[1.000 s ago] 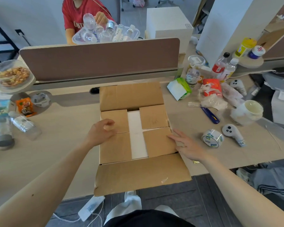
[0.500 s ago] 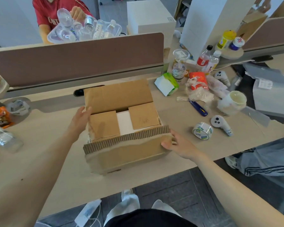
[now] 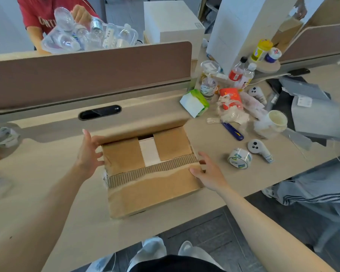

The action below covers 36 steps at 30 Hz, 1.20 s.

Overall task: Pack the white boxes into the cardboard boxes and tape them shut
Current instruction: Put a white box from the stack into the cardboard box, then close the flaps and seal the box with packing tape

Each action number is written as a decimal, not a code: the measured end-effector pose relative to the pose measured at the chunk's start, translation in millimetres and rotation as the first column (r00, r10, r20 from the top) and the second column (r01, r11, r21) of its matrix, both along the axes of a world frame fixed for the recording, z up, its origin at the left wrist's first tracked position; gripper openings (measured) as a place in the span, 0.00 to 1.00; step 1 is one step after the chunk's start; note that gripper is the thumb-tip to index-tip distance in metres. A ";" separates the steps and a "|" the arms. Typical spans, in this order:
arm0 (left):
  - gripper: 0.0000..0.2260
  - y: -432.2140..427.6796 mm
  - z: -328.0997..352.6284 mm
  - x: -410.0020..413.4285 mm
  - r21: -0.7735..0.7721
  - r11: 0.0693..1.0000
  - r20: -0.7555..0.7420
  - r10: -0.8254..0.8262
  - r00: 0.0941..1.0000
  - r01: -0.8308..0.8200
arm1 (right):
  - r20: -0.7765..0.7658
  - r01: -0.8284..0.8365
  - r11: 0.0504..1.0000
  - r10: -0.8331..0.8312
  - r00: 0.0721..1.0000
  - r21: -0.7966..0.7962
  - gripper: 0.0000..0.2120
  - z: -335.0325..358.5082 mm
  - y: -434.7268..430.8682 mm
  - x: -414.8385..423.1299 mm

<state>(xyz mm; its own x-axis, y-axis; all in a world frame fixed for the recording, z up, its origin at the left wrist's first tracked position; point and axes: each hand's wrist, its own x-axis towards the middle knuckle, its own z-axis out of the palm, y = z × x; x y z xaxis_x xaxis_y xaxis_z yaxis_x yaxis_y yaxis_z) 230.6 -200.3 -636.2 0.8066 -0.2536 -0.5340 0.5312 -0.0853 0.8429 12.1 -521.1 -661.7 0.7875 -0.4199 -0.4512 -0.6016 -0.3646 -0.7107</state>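
A cardboard box stands on the desk in front of me. Both short inner flaps are folded down, and a white box shows in the gap between them. The near long flap, with its torn corrugated edge, lies folded over the top. The far long flap is tilted towards me over the opening. My left hand has its fingers spread against the box's left end and touches the far flap's left corner. My right hand rests at the right end of the near flap, thumb on top.
A tape roll, a white controller, a blue cutter, a cup and wrappers lie to the right. A brown divider runs behind. More white boxes stand beyond it. A person in red handles bottles.
The near long flap has been lifted and folded over the top. The far long flap has swung from flat on the desk towards the opening. My left hand moved to the box's left end.
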 end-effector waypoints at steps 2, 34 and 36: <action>0.32 -1.0 -4.0 -1.4 0.042 0.997 0.033 -0.065 0.997 0.063 | 0.005 0.013 1.000 -0.013 1.000 0.001 0.35 0.1 -0.2 -0.4; 0.24 -198.0 -40.3 -120.5 0.931 0.364 0.285 -0.745 0.603 0.010 | -0.178 0.018 0.959 -0.071 0.981 -0.282 0.21 -11.2 -220.6 7.7; 0.24 -198.1 -40.5 -120.6 0.929 0.370 0.289 -0.727 0.623 0.000 | -0.227 -0.026 0.964 -0.035 0.973 -0.264 0.20 -16.5 -233.2 12.7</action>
